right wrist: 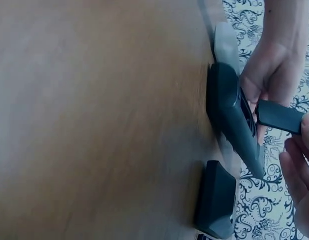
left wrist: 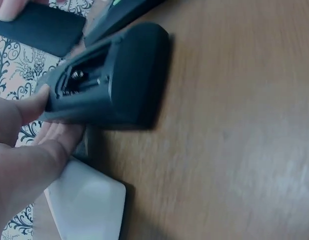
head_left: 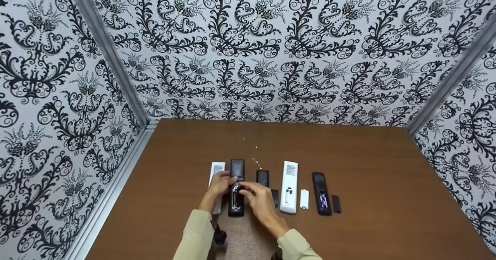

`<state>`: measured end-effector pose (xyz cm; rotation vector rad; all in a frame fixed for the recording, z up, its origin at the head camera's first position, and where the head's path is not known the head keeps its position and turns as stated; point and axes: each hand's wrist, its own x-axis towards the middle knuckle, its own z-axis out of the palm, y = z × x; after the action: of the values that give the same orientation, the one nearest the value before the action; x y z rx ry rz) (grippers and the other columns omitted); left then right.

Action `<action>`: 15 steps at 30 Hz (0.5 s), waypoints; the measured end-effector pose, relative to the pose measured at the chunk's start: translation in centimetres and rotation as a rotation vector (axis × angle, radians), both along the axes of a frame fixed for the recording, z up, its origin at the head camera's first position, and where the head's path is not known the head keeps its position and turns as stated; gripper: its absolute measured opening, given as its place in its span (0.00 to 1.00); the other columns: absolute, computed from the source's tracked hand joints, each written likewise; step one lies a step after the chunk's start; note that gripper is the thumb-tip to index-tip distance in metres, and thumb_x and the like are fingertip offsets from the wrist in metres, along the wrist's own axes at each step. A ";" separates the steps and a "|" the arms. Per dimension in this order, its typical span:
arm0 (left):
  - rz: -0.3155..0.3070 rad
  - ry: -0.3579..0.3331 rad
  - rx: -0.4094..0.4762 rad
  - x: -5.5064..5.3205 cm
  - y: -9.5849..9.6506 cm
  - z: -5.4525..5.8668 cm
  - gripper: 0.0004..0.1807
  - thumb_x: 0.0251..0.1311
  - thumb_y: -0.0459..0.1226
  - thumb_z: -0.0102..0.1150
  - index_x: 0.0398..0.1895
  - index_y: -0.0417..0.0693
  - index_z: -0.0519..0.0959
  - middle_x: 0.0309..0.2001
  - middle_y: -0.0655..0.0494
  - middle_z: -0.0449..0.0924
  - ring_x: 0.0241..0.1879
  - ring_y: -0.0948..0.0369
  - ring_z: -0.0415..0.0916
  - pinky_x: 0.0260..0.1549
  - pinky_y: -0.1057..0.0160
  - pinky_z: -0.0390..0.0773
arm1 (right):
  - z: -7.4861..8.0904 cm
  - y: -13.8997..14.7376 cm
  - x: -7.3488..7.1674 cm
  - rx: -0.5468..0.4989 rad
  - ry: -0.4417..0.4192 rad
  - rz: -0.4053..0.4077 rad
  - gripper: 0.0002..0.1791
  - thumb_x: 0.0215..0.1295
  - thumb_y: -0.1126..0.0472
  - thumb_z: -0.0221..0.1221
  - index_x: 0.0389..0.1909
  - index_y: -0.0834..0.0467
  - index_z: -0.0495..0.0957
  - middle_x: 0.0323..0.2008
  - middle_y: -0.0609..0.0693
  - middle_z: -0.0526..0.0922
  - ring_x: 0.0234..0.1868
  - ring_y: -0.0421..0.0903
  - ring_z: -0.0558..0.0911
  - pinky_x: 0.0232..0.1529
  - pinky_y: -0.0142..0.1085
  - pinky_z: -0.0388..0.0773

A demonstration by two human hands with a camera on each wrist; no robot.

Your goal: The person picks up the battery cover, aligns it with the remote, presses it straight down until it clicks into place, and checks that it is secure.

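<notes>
room: table (head_left: 391, 186) right | leftmost white remote (head_left: 217, 168), small remote (head_left: 262, 178) flank held remote (head_left: 236, 202)

"What sort of place is this?"
"A booth, it seems: patterned walls (head_left: 248, 58) round three sides of a brown table (head_left: 372, 147), grey strips (head_left: 106, 47) up the corners."
"Home or office?"
"Can't tell."

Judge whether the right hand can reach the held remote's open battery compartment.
Probably yes: the right hand, pinching a dark cover, is close beside the remote; the left hand's grip leaves most of the battery compartment uncovered.
</notes>
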<state>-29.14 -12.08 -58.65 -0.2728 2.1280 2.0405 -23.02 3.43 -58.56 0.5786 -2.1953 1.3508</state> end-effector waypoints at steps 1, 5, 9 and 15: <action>0.002 0.002 -0.006 0.0 0.0 0.1 0.28 0.65 0.29 0.58 0.63 0.19 0.63 0.57 0.21 0.74 0.44 0.55 0.80 0.45 0.60 0.83 | 0.1 0.0 -0.1 -0.011 -0.033 0.013 0.09 0.60 0.65 0.67 0.41 0.62 0.86 0.36 0.54 0.90 0.32 0.45 0.86 0.35 0.32 0.83; 0.006 -0.007 -0.018 0.1 -0.1 0.1 0.27 0.65 0.29 0.58 0.62 0.20 0.64 0.56 0.23 0.76 0.42 0.56 0.79 0.41 0.63 0.82 | 0.4 -0.3 -0.5 -0.036 -0.138 0.028 0.06 0.60 0.66 0.67 0.37 0.61 0.85 0.35 0.54 0.90 0.31 0.42 0.85 0.33 0.31 0.83; -0.002 -0.006 -0.041 0.1 0.0 -0.1 0.26 0.67 0.31 0.56 0.63 0.21 0.64 0.56 0.24 0.77 0.41 0.57 0.78 0.39 0.66 0.80 | 0.6 -0.7 -0.8 -0.008 -0.188 0.022 0.04 0.61 0.65 0.67 0.36 0.61 0.86 0.34 0.53 0.90 0.31 0.40 0.84 0.32 0.29 0.82; -0.010 0.015 -0.065 0.1 0.0 0.0 0.27 0.68 0.31 0.55 0.63 0.21 0.65 0.57 0.24 0.76 0.44 0.56 0.78 0.44 0.63 0.80 | 0.6 -1.1 -1.1 -0.007 -0.237 0.041 0.05 0.62 0.66 0.66 0.37 0.62 0.86 0.36 0.55 0.90 0.32 0.41 0.84 0.33 0.29 0.82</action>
<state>-29.03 -12.05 -58.67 -0.2568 2.2030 1.9762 -24.16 2.37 -57.95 0.4847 -2.3746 1.5158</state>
